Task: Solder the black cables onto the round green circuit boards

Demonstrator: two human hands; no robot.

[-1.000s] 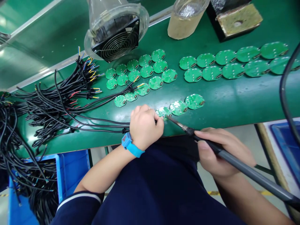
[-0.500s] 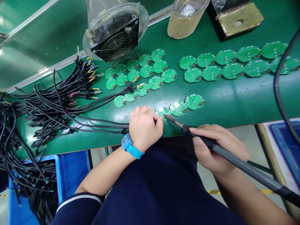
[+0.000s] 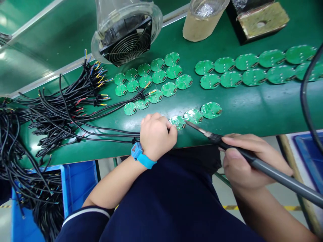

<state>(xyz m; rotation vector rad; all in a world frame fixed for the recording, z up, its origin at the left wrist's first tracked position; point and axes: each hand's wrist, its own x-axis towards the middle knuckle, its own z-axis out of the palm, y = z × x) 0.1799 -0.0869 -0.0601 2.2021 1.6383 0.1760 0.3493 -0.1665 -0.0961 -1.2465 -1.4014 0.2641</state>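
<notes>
My left hand [image 3: 158, 137], with a blue wrist strap [image 3: 143, 156], is closed around the end of a black cable [image 3: 113, 134] beside a round green circuit board [image 3: 177, 122]. My fingers hide the cable's end. In my right hand [image 3: 252, 161] is a soldering iron [image 3: 272, 173], gripped like a pen. Its tip is near the right edge of that board, by the neighbouring board [image 3: 193, 116]. A third board [image 3: 211, 110] lies farther right in the same row.
Rows of green boards [image 3: 158, 77] lie behind my hands, with more boards [image 3: 230, 79] at the right. Bundled black cables [image 3: 58, 111] cover the left side. A fan [image 3: 128, 45], a round container [image 3: 202, 23] and a sponge stand [image 3: 262, 22] are at the back. A blue bin [image 3: 79, 185] sits below.
My right hand has moved right with the soldering iron, and its tip has shifted from the middle of the board to its right edge. My left hand keeps its closed pose at the board.
</notes>
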